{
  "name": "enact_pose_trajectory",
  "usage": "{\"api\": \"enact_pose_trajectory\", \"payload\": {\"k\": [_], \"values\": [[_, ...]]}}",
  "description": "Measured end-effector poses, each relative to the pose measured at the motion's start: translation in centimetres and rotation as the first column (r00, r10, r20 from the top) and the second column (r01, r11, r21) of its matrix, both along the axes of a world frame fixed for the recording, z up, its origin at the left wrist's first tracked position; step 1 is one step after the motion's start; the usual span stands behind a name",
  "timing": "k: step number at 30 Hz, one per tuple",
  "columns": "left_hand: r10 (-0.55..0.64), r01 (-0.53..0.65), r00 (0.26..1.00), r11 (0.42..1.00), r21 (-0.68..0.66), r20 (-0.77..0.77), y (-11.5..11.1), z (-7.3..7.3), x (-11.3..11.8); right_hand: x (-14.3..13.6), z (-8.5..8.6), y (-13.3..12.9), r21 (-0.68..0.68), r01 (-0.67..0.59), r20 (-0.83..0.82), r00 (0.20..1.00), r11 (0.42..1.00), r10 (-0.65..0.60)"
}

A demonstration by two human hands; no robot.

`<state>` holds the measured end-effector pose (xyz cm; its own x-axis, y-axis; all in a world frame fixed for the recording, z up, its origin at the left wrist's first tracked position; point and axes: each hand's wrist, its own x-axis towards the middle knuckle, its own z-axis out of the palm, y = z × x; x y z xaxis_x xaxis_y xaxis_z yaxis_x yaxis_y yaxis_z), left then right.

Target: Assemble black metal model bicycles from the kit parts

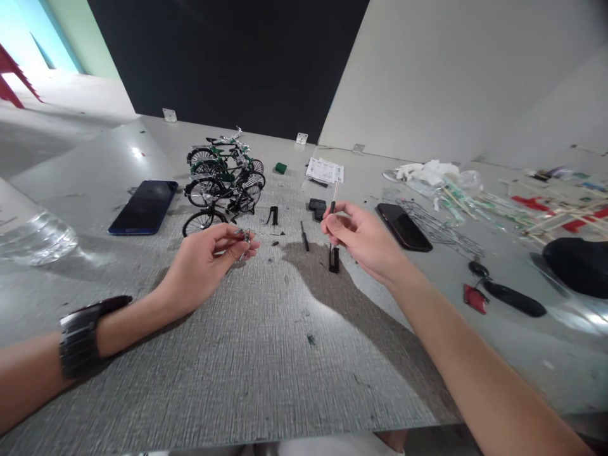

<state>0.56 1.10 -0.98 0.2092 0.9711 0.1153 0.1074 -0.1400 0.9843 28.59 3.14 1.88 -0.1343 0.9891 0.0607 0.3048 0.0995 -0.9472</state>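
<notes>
My left hand [213,253] pinches a small silvery metal part [245,235] just in front of several miniature bicycles [223,177], black and green. In my right hand [356,234] is a small screwdriver [335,193], its thin metal shaft pointing up and away. Between the hands, a second dark screwdriver [304,236] lies on the grey textured table [247,354]. A black bracket-like part [334,260] rests just below my right fingers, and a similar one [274,215] lies beyond my left hand. The exact shape of the silvery part is too small to tell.
A blue phone [144,208] and a water bottle [33,228] stand or lie at left. On the right are a dark phone [403,226], metal wires [437,228], plastic wrappings [451,190] and keys [513,297]. Printed paper [325,171] and a green piece [280,168] lie further back.
</notes>
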Motion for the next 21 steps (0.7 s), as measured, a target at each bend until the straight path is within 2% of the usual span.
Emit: {"api": "enact_pose_trajectory", "payload": {"k": [7,14,16,18,20,21], "values": [[0.001,-0.001,1.0,1.0,0.001,0.005,-0.1,0.23,0.05,-0.75,-0.12,-0.5,-0.128,-0.111,-0.158,0.983,0.985,0.09],[0.004,-0.004,1.0,1.0,0.002,0.024,-0.05,0.02,0.07,-0.87,-0.24,-0.64,-0.141,-0.162,-0.192,0.972,0.977,0.133],[0.001,-0.001,1.0,1.0,0.002,0.021,0.0,-0.07,0.05,-0.85,-0.15,-0.7,-0.122,-0.159,-0.117,0.982,0.98,0.145],[0.001,-0.001,1.0,1.0,0.006,0.015,0.07,-0.2,0.0,-0.75,0.02,-0.7,-0.074,-0.123,0.067,0.99,0.99,0.128],[-0.005,0.005,1.0,1.0,0.01,0.014,0.16,-0.32,-0.04,-0.55,0.23,-0.52,0.019,-0.064,0.348,0.936,0.998,0.053],[-0.01,0.01,1.0,1.0,0.011,0.017,0.19,-0.37,-0.06,-0.42,0.32,-0.36,0.074,-0.038,0.492,0.871,0.997,-0.004]]}}
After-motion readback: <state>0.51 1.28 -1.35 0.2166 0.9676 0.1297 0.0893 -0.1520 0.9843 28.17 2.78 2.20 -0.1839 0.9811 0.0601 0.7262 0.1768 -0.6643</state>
